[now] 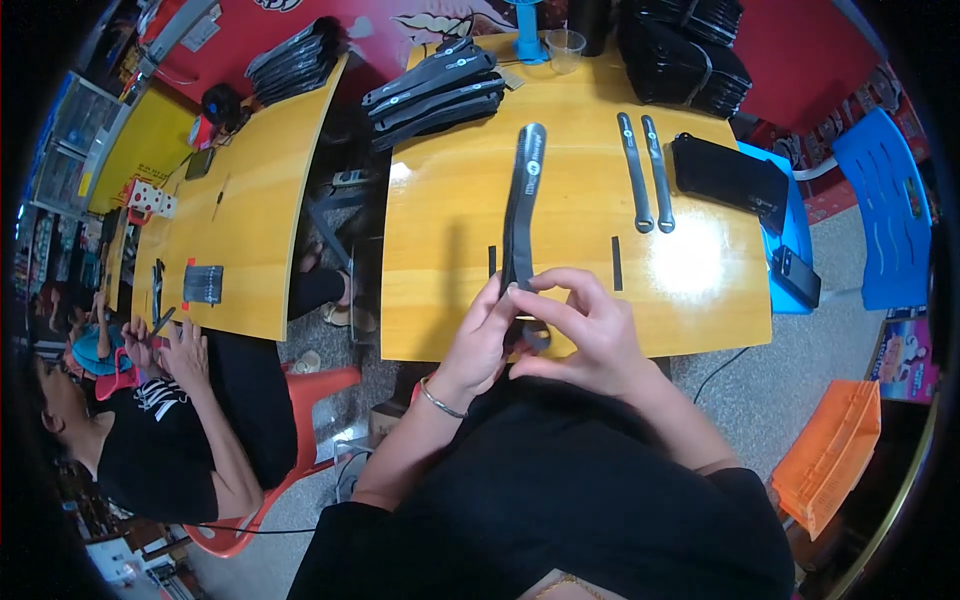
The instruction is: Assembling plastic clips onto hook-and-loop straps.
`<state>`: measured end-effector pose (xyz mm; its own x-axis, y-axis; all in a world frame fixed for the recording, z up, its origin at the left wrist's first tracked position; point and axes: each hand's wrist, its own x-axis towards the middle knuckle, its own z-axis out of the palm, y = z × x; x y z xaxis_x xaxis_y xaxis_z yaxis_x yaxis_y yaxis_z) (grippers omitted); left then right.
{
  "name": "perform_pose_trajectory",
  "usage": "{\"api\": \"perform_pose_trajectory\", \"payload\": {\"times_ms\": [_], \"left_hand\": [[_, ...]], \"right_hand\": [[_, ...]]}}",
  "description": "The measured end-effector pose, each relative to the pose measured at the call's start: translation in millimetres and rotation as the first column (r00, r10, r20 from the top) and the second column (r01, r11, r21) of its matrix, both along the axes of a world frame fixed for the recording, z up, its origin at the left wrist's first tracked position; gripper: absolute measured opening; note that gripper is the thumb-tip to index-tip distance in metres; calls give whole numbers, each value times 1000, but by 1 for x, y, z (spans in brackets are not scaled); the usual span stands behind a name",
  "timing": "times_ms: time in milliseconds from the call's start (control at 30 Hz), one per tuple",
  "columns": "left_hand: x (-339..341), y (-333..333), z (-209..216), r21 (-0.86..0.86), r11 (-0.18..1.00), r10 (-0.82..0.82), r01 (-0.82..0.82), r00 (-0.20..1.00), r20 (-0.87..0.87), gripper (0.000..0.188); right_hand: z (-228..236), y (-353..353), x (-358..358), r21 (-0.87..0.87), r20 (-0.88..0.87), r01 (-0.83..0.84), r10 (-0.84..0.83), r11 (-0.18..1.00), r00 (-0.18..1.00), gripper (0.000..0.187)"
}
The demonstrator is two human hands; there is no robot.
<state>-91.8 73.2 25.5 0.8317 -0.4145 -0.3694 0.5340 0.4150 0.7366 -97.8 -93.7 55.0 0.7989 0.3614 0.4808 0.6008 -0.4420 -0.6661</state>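
The table (580, 130) spreads in front of the person, with a big black stack (680, 65) at its far right and a pile of straps (435, 95) at its far left. A black pouch (730, 175) lies near the right edge. One dark strap (522, 215) is up in the hands: most of its length rises beyond the fingers, away from the person, and its near end curls below them, over the table's near edge. The left hand (478, 340) is closed round the strap's lower part, thumb on top. The right hand (590, 330) is bent, a fingertip touching the strap just beside the left thumb; whether it also pinches it, I cannot tell. Two more straps (634, 175) lie side by side left of the pouch. Nearer are two short black strips (617, 263), one on each side of the held strap
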Motion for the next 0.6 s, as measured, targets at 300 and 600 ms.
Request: {"api": "perform_pose_trajectory", "payload": {"times_ms": [300, 600], "left_hand": [[6, 9, -4, -9, 1000, -17, 18, 994, 104, 16], [-8, 121, -1, 328, 878, -342, 348, 937, -78, 11]], "right_hand": [[-12, -1, 22, 69, 125, 3, -12, 998, 992, 29], [66, -126, 62, -32, 63, 393, -390, 919, 919, 20]]}}
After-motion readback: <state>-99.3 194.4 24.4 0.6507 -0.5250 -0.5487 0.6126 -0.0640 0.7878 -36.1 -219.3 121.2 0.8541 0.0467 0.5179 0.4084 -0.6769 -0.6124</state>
